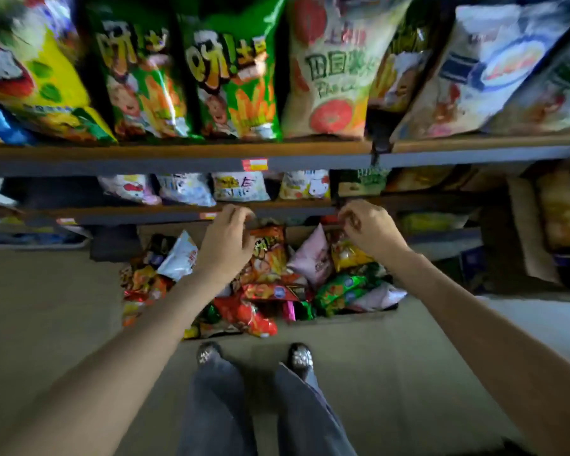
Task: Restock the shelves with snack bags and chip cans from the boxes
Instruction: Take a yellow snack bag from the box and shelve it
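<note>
An open cardboard box [359,312] on the floor holds several mixed snack bags. My left hand [227,240] hangs over its back left part with fingers curled, gripping the upper left edge of an upright orange snack bag [270,255]. My right hand [367,230] is over the back right part, fingers and thumb pinched on the top of a yellow snack bag [348,256] that hangs below it. Both hands are level with the front edge of the low shelf [293,209]. A pink bag [311,258] stands between the two held bags.
The upper shelf [178,156] carries big green, yellow, cream and white bags in a tight row. Small bags line the low shelf. A tall box [533,232] with packets stands at the right. My feet [254,355] are close to the box's front.
</note>
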The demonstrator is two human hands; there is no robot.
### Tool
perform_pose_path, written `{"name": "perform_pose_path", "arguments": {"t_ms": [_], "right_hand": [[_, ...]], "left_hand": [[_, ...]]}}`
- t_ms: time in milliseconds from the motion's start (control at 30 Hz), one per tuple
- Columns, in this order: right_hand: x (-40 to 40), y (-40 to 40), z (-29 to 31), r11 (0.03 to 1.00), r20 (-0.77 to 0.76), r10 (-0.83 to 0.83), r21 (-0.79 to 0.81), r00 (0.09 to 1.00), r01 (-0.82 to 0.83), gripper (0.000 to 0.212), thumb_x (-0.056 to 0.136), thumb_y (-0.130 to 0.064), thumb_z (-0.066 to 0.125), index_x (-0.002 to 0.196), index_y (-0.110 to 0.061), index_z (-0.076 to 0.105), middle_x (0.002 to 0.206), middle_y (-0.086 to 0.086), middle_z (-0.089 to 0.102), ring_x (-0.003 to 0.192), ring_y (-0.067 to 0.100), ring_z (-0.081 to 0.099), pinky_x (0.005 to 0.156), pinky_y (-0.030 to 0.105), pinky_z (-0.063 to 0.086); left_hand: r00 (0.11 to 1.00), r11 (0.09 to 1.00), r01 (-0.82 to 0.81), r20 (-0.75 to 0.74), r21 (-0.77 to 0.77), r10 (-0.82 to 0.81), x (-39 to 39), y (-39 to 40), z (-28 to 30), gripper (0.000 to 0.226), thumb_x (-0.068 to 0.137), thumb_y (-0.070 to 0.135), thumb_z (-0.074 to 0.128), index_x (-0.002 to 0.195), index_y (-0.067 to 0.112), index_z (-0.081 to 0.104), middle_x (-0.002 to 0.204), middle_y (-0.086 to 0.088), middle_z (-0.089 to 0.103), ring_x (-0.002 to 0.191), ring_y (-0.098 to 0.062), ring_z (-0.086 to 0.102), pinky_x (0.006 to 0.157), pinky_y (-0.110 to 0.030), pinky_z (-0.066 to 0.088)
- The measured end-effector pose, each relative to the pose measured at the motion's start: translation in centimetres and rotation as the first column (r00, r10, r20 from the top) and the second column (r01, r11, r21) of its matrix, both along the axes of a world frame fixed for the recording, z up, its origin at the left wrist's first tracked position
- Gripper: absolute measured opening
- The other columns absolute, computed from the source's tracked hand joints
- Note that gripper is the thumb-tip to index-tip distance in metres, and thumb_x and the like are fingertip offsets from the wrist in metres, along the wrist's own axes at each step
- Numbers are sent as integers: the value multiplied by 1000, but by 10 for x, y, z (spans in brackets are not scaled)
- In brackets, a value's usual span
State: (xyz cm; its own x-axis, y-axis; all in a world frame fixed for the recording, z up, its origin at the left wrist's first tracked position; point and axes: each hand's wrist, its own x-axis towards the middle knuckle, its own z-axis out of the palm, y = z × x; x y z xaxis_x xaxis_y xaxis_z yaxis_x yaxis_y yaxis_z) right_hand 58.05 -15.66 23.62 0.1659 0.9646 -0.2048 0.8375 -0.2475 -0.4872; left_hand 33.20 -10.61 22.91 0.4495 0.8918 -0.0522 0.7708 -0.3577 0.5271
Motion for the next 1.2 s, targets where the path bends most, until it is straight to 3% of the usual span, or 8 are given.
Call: {"name": "perform_pose_path", "arguments": {"t_ms": [133, 300, 400, 533, 733, 933, 1100, 1200], "right_hand": [[71, -46, -73, 889, 40, -321, -332, 946, 315, 21, 87, -9, 55, 105, -2, 63, 108, 21, 64, 103, 36, 57, 79, 36, 43], [83, -66, -161, 715, 3, -518, -547, 856, 435, 20, 90, -13, 53, 91, 3, 66, 104, 26, 63, 101, 38, 58, 78, 37, 45], [71, -55, -226, 695, -6, -513, -590, 858, 411, 32, 88, -32, 60, 77, -2, 61, 92, 23, 58, 95, 35, 59, 63, 31, 38], [59, -34, -309, 691, 89, -469, -583, 879, 427, 51, 86, -51, 59, 105, -3, 60, 107, 15, 61, 104, 34, 59, 68, 34, 41], [65, -18, -364, 745, 245, -374, -494, 894, 447, 20, 94, -11, 51, 110, -1, 59, 111, 17, 63, 101, 34, 61, 68, 35, 44], [88, -16, -233, 772, 211, -271, -535, 939, 343, 26, 93, -7, 45, 112, 4, 59, 116, 20, 61, 108, 36, 58, 80, 36, 47], [110, -10, -43, 618, -52, -36, -786, 998, -18, 27, 95, -12, 49, 70, -6, 58, 73, 2, 60, 72, 24, 65, 72, 33, 55], [113, -7, 84, 713, -155, -43, -697, 987, -78, 21, 95, -10, 50, 79, -2, 60, 83, 9, 65, 75, 23, 66, 79, 32, 55]], "left_hand": [[997, 990, 44, -64, -135, -53, 46, -24, -49, 31, 84, 3, 57, 114, 3, 52, 112, -14, 49, 97, -30, 56, 81, -37, 42], [990, 959, 63, -105, -275, -95, 85, -28, -112, 32, 84, 7, 58, 114, 4, 49, 116, -15, 50, 94, -33, 60, 80, -45, 48], [984, 952, 90, -122, -293, -131, 108, -17, -159, 34, 84, 6, 57, 117, 2, 49, 119, -16, 50, 103, -31, 56, 87, -40, 45], [983, 952, 101, -116, -289, -139, 127, -9, -229, 34, 85, 6, 55, 118, 3, 48, 120, -14, 50, 98, -28, 57, 83, -34, 43], [984, 953, 96, -113, -288, -134, 121, -7, -285, 28, 86, 5, 54, 114, 5, 52, 117, -9, 53, 97, -21, 57, 74, -19, 36], [986, 920, -29, -164, -391, -38, 120, -2, -202, 27, 88, 9, 53, 115, 6, 53, 114, -8, 59, 102, -26, 57, 79, -30, 40], [990, 786, -87, -138, -612, 2, 151, 0, -66, 17, 97, 23, 44, 105, 12, 54, 100, -6, 50, 97, -18, 49, 83, -30, 39], [988, 651, -101, -152, -752, -23, 152, 11, 22, 43, 99, 39, 39, 129, 11, 49, 130, -11, 50, 118, -24, 49, 102, -36, 39]]}}
